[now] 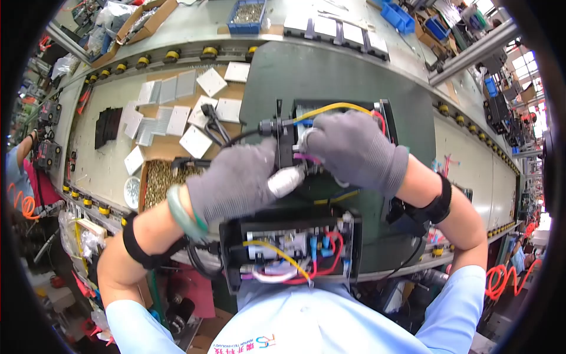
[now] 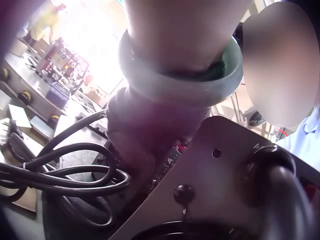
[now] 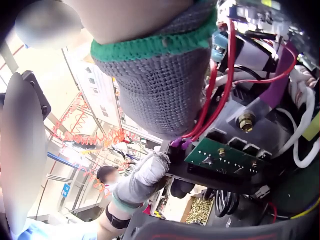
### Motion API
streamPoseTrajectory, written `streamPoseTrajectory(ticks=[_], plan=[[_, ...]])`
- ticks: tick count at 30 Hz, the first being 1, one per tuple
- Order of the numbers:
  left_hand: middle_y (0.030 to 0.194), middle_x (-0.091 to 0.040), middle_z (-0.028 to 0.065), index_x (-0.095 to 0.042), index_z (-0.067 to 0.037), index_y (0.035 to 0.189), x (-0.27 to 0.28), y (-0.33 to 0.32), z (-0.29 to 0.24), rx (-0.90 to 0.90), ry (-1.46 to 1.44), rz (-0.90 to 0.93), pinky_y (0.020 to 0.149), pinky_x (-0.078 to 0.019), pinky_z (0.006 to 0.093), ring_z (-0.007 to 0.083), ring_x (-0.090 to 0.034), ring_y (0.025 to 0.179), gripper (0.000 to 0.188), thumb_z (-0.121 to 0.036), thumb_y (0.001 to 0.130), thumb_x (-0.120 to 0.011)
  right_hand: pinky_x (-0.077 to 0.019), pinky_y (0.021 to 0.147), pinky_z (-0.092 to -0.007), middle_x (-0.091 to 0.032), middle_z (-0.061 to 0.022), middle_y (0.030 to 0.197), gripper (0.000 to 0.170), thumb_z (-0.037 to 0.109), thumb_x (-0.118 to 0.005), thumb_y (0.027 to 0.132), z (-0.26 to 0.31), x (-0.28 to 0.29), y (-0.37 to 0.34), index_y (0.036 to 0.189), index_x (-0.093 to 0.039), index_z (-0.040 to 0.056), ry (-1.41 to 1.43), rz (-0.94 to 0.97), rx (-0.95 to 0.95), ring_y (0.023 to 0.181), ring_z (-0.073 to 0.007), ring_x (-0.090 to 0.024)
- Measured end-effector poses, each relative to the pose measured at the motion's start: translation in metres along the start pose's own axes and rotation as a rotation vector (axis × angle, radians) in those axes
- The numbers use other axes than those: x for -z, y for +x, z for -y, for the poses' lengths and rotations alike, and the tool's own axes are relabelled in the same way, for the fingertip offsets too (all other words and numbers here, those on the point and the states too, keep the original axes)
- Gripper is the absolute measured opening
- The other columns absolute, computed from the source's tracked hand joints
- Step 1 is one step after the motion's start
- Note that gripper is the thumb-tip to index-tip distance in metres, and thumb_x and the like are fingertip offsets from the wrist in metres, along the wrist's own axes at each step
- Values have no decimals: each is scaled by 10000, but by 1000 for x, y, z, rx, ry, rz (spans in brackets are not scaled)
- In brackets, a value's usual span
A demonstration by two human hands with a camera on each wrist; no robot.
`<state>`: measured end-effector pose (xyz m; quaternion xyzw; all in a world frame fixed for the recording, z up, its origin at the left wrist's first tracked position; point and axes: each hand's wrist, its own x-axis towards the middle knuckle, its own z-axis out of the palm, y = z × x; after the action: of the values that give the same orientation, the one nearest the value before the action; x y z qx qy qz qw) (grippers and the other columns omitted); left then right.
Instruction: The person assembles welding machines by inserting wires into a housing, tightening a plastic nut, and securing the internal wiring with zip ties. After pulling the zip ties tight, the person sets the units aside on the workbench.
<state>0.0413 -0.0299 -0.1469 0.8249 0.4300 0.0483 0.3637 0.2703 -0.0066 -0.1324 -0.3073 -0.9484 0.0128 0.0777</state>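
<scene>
Both hands wear grey knitted gloves. The left hand (image 1: 236, 177) grips the black end panel (image 1: 285, 144) of an open black-cased unit (image 1: 386, 118); its white-wrapped thumb (image 1: 286, 182) lies on the near side. Over the unit's inside is the right hand (image 1: 356, 150), fingers bent down beside the panel; what its fingertips touch is hidden. A yellow wire (image 1: 333, 107) arches above it. In the right wrist view, red wires (image 3: 230, 65) and a green circuit board (image 3: 225, 157) show beside the right glove (image 3: 155, 90). The left wrist view shows the left hand (image 2: 155, 120) behind the panel (image 2: 200, 165).
A second open black unit (image 1: 233, 253) with wires sits at the near edge, against the person. Left are white finned blocks (image 1: 196, 141), a box of brass-coloured parts (image 1: 162, 180) and black cables (image 1: 218, 127). Blue bins (image 1: 247, 15) and a white-topped row of parts (image 1: 324, 26) lie beyond.
</scene>
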Motion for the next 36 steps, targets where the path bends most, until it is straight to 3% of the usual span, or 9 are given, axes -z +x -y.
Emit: streamPoseTrajectory(ticks=[2,5,7,9,15,20,29,33,36], plan=[[900,-675,238,-545,21,1161,22,-3,-1,77,-93,201,809,-531,427,398,-676,894,625,-571,961,-528,-526,591,-397,-632,-94,825,118,98,-639,790,13,8,-13,907,-645,85,69,-120,-56,718,-291,-662],[944,-649,78,-571,-49,1210,42,-32,22,-119,-326,-1,744,-508,311,153,-614,823,402,-389,997,-572,-537,636,-423,-645,-104,905,294,65,-629,788,32,31,-60,1080,-643,99,191,-165,-163,756,-317,-664],[925,-641,34,-612,-68,1162,70,-54,30,181,-352,-86,711,-507,254,86,-613,800,316,-338,1003,-566,-543,670,-444,-649,-115,958,385,56,-622,788,40,27,-96,1170,-628,108,259,-129,-241,780,-338,-663],[901,-640,9,-640,-82,1069,72,-67,57,387,-519,-251,618,-511,236,77,-621,722,213,-264,981,-571,-555,756,-459,-641,-130,1059,497,66,-631,789,47,-10,-123,1277,-570,132,297,297,-501,872,-370,-673],[843,-592,17,-635,-50,1093,7,-84,112,475,-418,-141,619,-487,256,90,-558,698,271,-269,935,-619,-545,857,-471,-615,-190,1232,486,170,-658,814,67,-75,-130,1264,-511,59,139,612,-647,991,-381,-673],[849,-618,39,-652,-40,1111,-14,-87,99,400,-350,-95,648,-493,278,117,-564,718,309,-297,943,-615,-538,693,-460,-681,-113,757,98,212,-627,856,52,-74,-129,840,-659,121,-35,144,-689,785,-345,-690],[1003,-668,69,-603,-76,1211,-2,-69,46,86,-114,-321,888,-524,316,181,-635,951,423,-97,817,-755,-501,650,-436,-640,-176,726,213,258,-603,907,102,98,3,884,-680,61,548,-567,-286,699,-355,-649],[987,-648,86,-607,-50,1188,10,-64,-8,-414,224,-655,801,-533,306,201,-639,932,357,-146,860,-710,-503,632,-393,-614,-192,676,239,236,-589,902,114,150,52,849,-665,16,582,-941,-59,605,-334,-612],[1139,-579,44,-562,-38,1271,24,-60,-42,-147,-626,-262,837,-491,211,84,-570,1004,375,25,902,-564,-480,606,-367,-598,-168,669,241,240,-600,892,120,186,35,860,-671,13,604,-918,-57,585,-242,-579]])
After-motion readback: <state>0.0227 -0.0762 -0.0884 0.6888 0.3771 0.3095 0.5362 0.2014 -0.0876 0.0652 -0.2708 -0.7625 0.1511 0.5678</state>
